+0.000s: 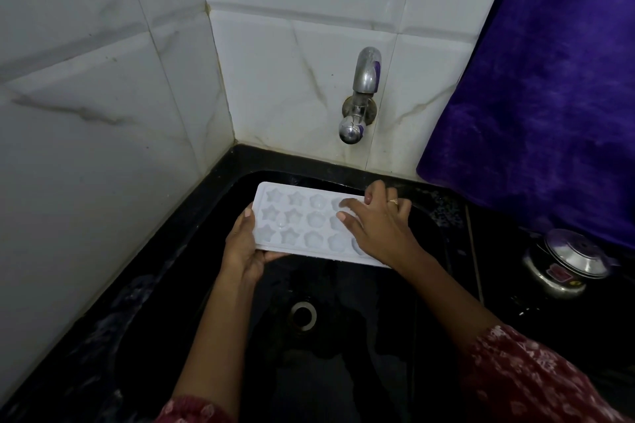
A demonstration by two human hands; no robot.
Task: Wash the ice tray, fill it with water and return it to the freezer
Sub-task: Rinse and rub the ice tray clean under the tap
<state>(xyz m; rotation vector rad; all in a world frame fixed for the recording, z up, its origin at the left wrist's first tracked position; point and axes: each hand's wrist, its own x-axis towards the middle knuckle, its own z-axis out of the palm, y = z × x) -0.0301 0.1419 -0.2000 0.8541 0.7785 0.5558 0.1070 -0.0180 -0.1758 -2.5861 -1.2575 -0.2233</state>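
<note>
White wall tiles meet a black sink (220,285) under a shiny tap (360,96). Over the sink, the left hand (244,247) grips the white ice tray (305,223) by its end. The right hand (378,223) lies open and flat on top.

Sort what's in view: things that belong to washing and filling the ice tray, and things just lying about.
Job:
ice tray, in the left hand grip, right hand fingers resting on its moulds
tap
sink

Lying about:
steel pot with lid on the counter
purple cloth hanging at right
</note>
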